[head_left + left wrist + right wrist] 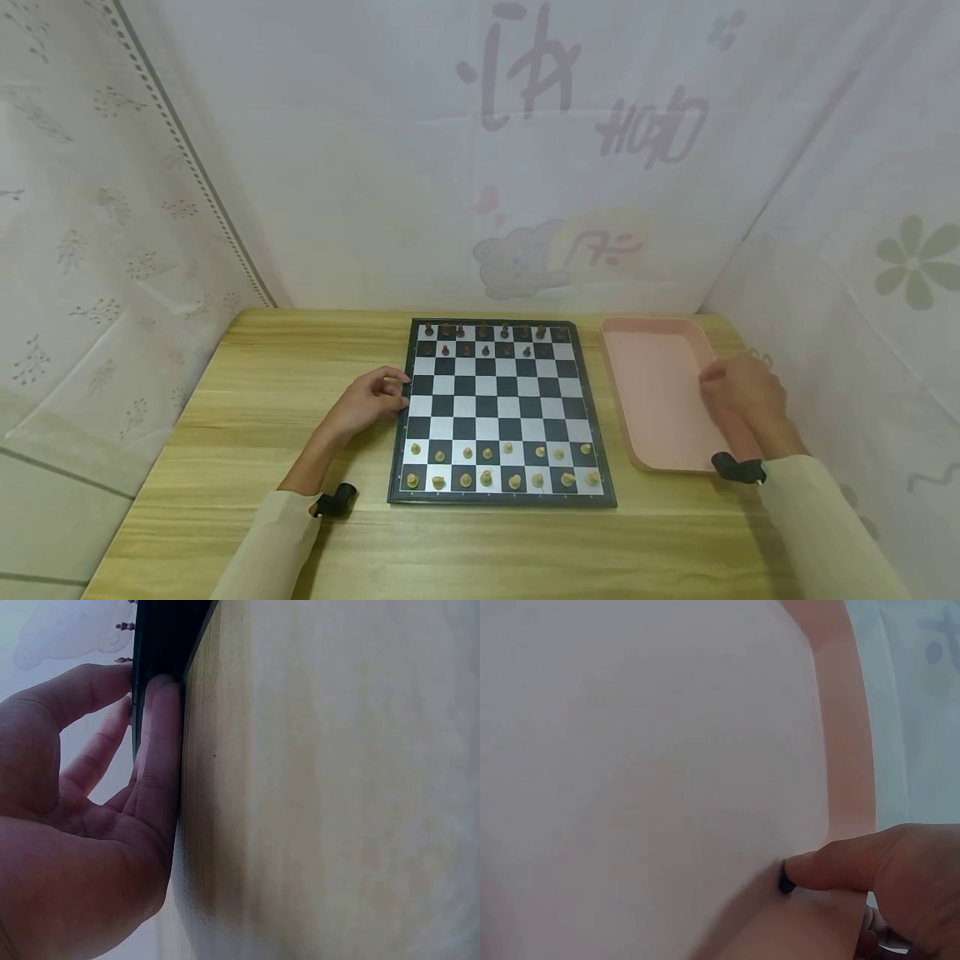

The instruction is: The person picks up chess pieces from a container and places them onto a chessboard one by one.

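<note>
A black-framed chessboard (497, 408) lies on the table, with dark reddish chess pieces (485, 350) in two rows at the far side and cream pieces (486, 478) in two rows at the near side. My left hand (367, 404) rests against the board's left edge; in the left wrist view its fingertips touch the dark side of the frame (169, 637), close over the wood. To the right, my right hand (750, 392) grips the right rim of a shallow pink tray (660, 400), thumb inside and fingers outside. A small dark spot shows at the thumb tip (802, 870).
The wooden table (285, 358) extends left of the board and in front of it. Pale printed cloth (375, 167) hangs behind and on both sides. The pink tray stands just right of the board, with a narrow strip of wood between them.
</note>
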Demonstrator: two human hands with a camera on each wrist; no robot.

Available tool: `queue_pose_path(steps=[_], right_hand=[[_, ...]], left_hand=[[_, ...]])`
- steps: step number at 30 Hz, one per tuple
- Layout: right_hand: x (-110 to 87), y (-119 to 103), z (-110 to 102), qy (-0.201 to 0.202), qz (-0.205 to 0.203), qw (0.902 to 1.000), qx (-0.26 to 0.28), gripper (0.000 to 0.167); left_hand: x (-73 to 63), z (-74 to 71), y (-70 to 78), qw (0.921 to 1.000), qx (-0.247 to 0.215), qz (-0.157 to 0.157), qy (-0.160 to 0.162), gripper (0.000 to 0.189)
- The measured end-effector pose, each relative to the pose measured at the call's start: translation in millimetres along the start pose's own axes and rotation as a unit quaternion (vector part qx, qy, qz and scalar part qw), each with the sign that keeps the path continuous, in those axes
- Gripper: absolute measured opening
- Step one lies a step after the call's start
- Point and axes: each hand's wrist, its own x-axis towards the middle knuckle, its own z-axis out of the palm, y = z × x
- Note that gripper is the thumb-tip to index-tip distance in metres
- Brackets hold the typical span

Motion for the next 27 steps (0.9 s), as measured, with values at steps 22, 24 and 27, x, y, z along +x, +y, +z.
queue_pose_path(steps=[22, 24, 27], right_hand=[[-9.9, -26, -7, 0.089, 0.003, 0.9843, 0.153, 0.049], [-9.2, -33, -8, 0.088, 0.003, 0.981, 0.173, 0.047], [-6.1, -40, -5, 0.094, -0.022, 0.9764, 0.193, 0.041]], left_hand=[[1.4, 0.1, -3.2, 0.9999, -0.001, 0.01, 0.005, 0.033], [1.1, 0.6, -3.1, 0.9999, -0.002, 0.01, 0.004, 0.033], [1.2, 1.3, -2.9, 0.9999, -0.001, 0.011, 0.004, 0.033]])
